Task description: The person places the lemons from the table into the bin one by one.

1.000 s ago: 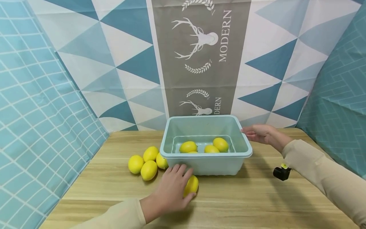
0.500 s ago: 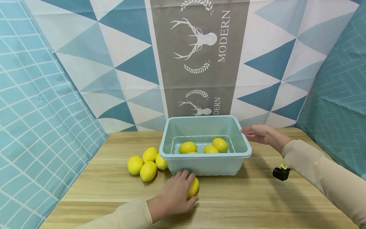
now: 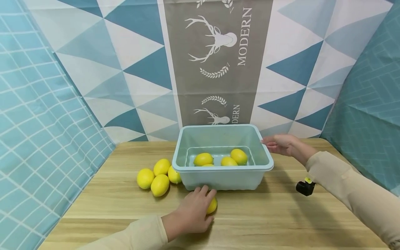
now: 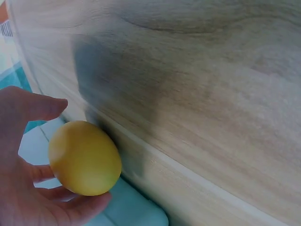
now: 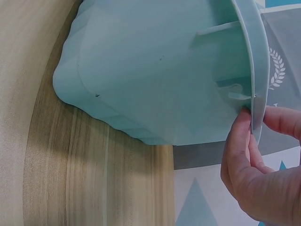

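Observation:
A yellow lemon (image 3: 212, 205) sits in front of a light blue plastic tub (image 3: 222, 178), partly hidden by my left hand (image 3: 195, 211). In the left wrist view, the fingers curl round one side of that lemon (image 4: 84, 157), while the thumb stands a little off it. My right hand (image 3: 282, 144) pinches the tub's right rim; the right wrist view has the thumb on one side of the rim (image 5: 258, 70) and the fingers on the other. Inside the tub lie several lemons (image 3: 203, 159). Left of it, several more lemons (image 3: 160, 185) rest in a group on the table.
The wooden table (image 3: 250, 222) reaches back to a patterned wall cloth (image 3: 215, 69), close behind the tub. A small black object with a yellow-green top (image 3: 305, 187) lies near the right forearm. Tiled blue cloth (image 3: 47, 121) borders the left side.
My left hand has shifted slightly right and towards me, and the lemon with it has moved a little right. The right hand keeps its place on the rim. The head view has shifted slightly.

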`<state>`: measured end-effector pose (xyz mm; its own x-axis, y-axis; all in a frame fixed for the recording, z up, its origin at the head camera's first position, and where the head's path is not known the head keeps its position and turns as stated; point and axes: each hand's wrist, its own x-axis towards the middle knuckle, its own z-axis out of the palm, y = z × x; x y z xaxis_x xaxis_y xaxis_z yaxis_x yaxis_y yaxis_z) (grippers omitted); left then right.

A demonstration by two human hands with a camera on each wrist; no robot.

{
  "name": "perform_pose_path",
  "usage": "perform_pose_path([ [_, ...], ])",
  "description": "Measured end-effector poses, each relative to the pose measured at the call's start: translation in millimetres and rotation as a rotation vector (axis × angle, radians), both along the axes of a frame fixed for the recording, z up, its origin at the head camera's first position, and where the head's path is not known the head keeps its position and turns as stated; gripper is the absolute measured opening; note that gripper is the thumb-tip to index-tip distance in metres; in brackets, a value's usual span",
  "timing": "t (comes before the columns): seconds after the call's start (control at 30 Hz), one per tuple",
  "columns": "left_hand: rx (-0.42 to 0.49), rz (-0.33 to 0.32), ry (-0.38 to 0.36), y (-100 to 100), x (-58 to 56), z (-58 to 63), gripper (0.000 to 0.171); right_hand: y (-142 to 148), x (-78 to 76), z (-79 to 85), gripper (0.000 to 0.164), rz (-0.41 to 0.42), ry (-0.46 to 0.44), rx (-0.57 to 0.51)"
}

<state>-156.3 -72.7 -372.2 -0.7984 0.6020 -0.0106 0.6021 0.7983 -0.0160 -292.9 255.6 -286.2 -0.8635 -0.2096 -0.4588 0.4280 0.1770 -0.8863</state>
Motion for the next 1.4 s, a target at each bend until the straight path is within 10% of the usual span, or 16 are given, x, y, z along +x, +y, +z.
perform_pose_path([
  [0.9, 0.011, -0.057, 0.044, -2, -11.1, -7.4, 0.053, 2, 1.7, 0.1, 0.048, -0.002, -0.004, -0.017],
  [1.4, -0.051, -0.155, 0.129, -4, -3.0, 7.7, 0.049, 2, 2.7, -0.8, 0.024, -0.017, -0.029, -0.078],
])
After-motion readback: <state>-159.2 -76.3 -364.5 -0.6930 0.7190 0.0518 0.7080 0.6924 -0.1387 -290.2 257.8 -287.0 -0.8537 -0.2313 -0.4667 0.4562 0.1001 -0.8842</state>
